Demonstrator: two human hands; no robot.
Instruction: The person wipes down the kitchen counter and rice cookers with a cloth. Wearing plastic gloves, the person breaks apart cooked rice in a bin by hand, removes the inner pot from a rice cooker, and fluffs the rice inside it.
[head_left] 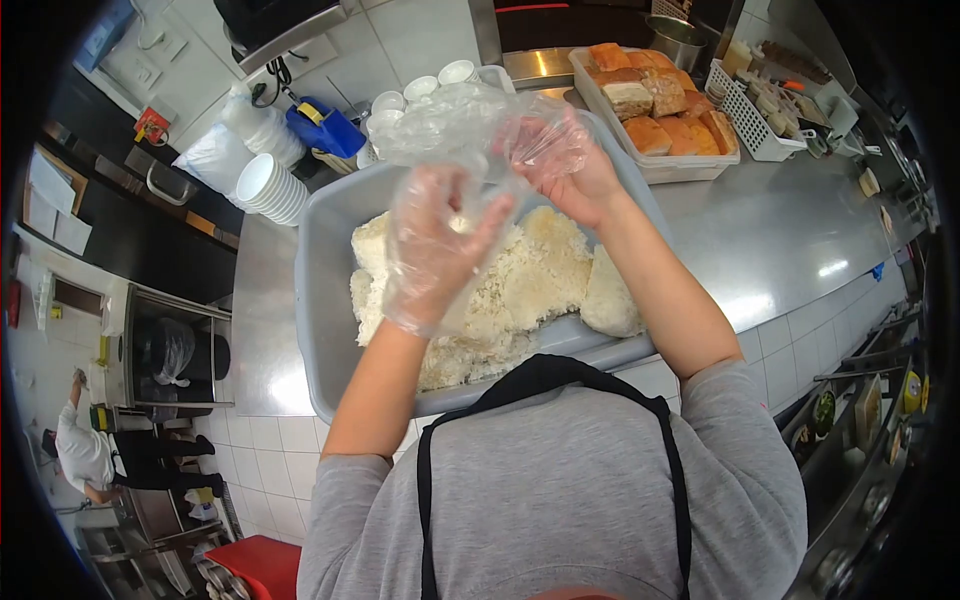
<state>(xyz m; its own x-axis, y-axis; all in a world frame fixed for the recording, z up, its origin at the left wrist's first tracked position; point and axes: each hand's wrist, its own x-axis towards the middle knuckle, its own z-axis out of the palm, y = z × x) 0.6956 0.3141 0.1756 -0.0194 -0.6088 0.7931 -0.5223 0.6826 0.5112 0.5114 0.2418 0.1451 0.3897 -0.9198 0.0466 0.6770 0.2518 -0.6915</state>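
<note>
Over one grey tub [325, 290], in which the white rice [545, 265] lies partly hidden by the arms, two hands are raised amid crumpled clear plastic [440, 125]. Its shine and the blur obscure the fingertips: the left hand [432, 245] is gloved with fingers half bent, the right hand [562, 160] has plastic about its fingers, and I cannot tell whether either grasps anything. Beyond stands one pale container [690, 172] of orange blocks [648, 137], too overlapped to count.
</note>
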